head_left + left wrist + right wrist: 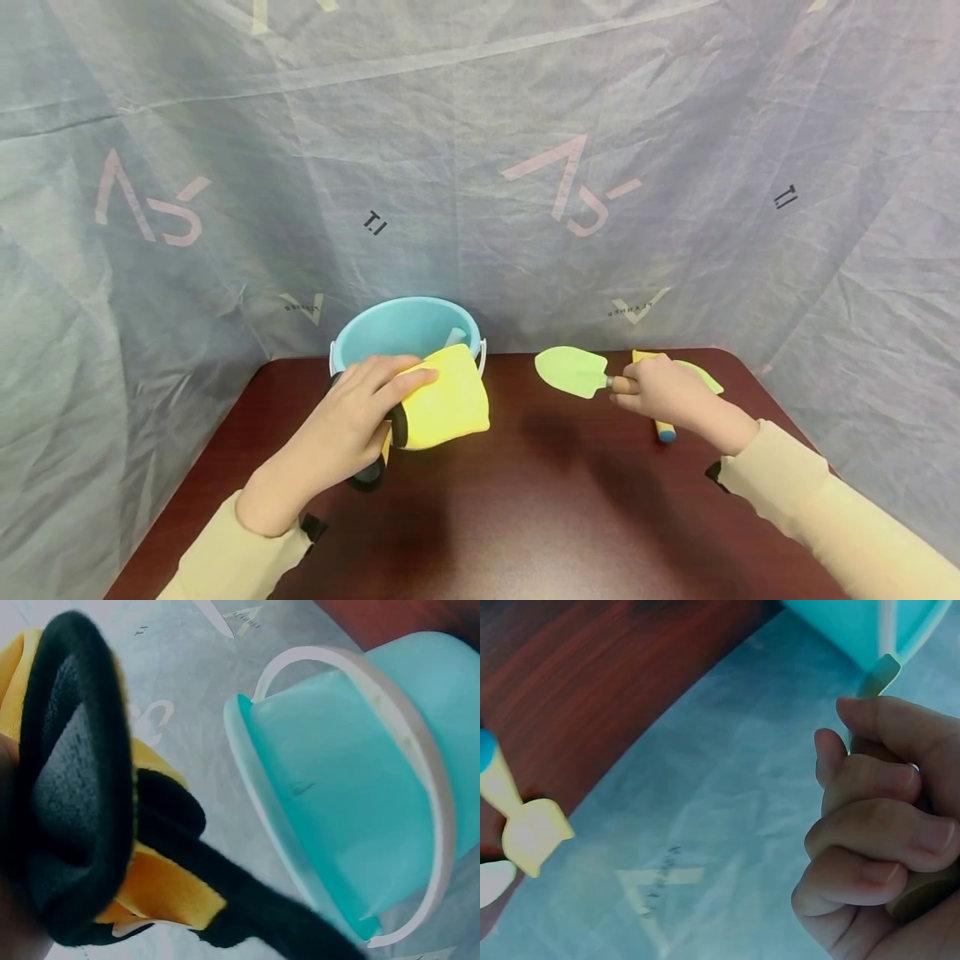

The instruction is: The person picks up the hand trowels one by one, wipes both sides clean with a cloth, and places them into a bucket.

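My left hand point(352, 417) grips a soft yellow cloth piece point(442, 398) with black edging, in front of the blue bucket point(390, 310). The left wrist view shows the cloth's dark-lined opening point(64, 780), with a black band trailing below. In my right hand point(663, 387) is a small trowel, its wooden handle point(623, 384) inside the curled fingers and its light green blade point(573, 372) pointing left. The trowel is held above the table's right part. A white carrying handle point(439, 802) hangs on the bucket, seen sideways in the left wrist view.
Beneath my right hand lies a yellow tool with a blue end point(665, 432), partly hidden. Beside it shows a light green blade point(703, 375). Something pale blue point(455, 337) stands inside the bucket. A grey printed sheet point(450, 167) hangs behind the dark red table point(525, 500).
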Demonstrator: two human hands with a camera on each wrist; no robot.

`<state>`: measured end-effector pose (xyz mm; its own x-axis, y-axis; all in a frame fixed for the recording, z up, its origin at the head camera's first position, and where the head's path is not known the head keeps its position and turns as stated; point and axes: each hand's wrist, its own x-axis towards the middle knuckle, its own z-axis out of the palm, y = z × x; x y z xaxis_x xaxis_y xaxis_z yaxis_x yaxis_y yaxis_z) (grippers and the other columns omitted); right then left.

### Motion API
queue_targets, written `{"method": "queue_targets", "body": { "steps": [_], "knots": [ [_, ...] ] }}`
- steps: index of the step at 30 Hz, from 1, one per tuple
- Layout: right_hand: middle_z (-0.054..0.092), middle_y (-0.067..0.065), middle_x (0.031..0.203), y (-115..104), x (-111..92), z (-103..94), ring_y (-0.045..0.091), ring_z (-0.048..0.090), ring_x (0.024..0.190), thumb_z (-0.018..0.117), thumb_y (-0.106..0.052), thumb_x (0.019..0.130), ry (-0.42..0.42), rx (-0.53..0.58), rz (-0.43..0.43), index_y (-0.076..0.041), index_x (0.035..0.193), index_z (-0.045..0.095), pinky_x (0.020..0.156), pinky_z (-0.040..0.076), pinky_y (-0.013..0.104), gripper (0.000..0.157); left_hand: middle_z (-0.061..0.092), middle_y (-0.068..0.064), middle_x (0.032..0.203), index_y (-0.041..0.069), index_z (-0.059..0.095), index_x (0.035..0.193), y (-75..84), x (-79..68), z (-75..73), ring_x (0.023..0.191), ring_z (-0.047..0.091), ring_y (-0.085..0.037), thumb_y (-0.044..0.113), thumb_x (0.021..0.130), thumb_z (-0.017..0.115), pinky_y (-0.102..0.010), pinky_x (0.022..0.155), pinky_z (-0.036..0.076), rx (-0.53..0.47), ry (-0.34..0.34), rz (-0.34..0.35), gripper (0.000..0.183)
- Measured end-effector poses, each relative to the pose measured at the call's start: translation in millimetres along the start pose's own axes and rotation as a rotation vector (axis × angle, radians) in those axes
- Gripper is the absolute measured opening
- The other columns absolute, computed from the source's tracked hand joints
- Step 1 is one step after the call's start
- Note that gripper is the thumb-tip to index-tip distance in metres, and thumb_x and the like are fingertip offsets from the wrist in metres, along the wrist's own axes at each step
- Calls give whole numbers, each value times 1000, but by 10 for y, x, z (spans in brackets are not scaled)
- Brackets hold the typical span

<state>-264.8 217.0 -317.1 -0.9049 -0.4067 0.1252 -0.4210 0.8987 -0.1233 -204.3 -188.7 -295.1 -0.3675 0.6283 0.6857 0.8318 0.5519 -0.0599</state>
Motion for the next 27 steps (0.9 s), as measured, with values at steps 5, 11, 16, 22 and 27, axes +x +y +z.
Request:
{"method": "queue_targets", "body": {
  "steps": [5,11,16,22,27],
  "knots": [
    [38,-8,51,-189,-86,-98,6,36,45,69,-29,83,38,-26,-65,-19,57,44,42,28,22,37,55,-4,123,16,54,130,14,93,-48,106,54,-23,-11,70,34,-38,86,42,14,-16,14,68],
    [23,-11,53,-349,-123,-163,2,26,48,71,-25,80,48,-41,-165,-20,57,35,46,22,21,43,55,-2,123,19,54,129,27,211,-83,102,55,-23,-15,73,36,-37,83,42,36,-57,37,67],
    [19,-13,54,-449,-136,-164,3,26,49,74,-28,76,19,-16,-219,-22,56,36,46,25,20,44,54,-3,125,20,53,126,75,313,-91,103,54,-23,-21,69,43,-39,82,42,59,-100,63,71],
    [24,-14,53,-590,-172,-163,3,30,49,78,-33,73,3,-15,-264,-24,56,41,44,29,21,41,55,-2,125,22,55,123,150,408,-58,108,54,-23,-24,66,46,-40,81,44,60,-101,122,73],
    [22,-14,54,-694,-185,-160,3,30,51,77,-32,73,12,-14,-287,-24,56,40,44,30,21,42,56,-1,124,22,56,123,196,438,19,109,53,-22,-21,69,54,-40,82,44,46,-111,152,69]
  ]
}}
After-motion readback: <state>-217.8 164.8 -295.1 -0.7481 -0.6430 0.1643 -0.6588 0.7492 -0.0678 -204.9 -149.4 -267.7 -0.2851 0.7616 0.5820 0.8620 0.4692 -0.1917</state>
